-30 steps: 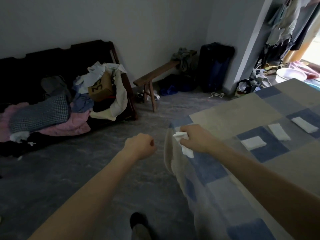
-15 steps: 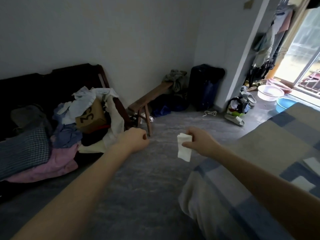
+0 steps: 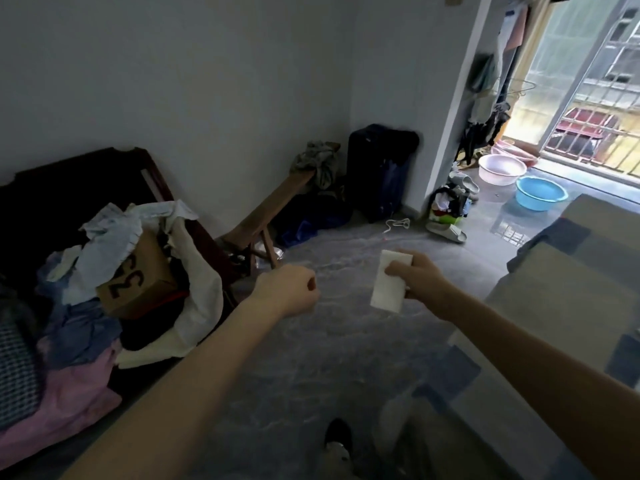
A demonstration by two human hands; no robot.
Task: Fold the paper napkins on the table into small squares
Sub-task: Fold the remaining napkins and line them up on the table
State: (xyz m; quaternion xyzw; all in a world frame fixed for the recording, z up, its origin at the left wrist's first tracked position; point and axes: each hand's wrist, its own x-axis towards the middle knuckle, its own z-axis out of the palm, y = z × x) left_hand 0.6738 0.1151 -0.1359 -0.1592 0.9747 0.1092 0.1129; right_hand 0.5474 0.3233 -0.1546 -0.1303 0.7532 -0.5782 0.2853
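My right hand (image 3: 417,283) pinches a white folded paper napkin (image 3: 388,289), which hangs flat in the air over the grey floor, left of the table. My left hand (image 3: 289,292) is a closed fist with nothing in it, a short way left of the napkin and apart from it. The table, covered by a blue, grey and beige checked cloth (image 3: 540,306), fills the right edge of the view. No other napkins are in view.
A dark bench at the left holds a heap of clothes and a cardboard box (image 3: 135,278). A wooden stool (image 3: 266,220), a dark suitcase (image 3: 379,171), slippers and two basins, one of them a blue basin (image 3: 540,194), stand farther back. My shoe (image 3: 337,441) shows below.
My right hand lifted the napkin off the table corner and carried it left and up into the air. The napkin now hangs flatter. My view swung up and left; the table's napkins left view.
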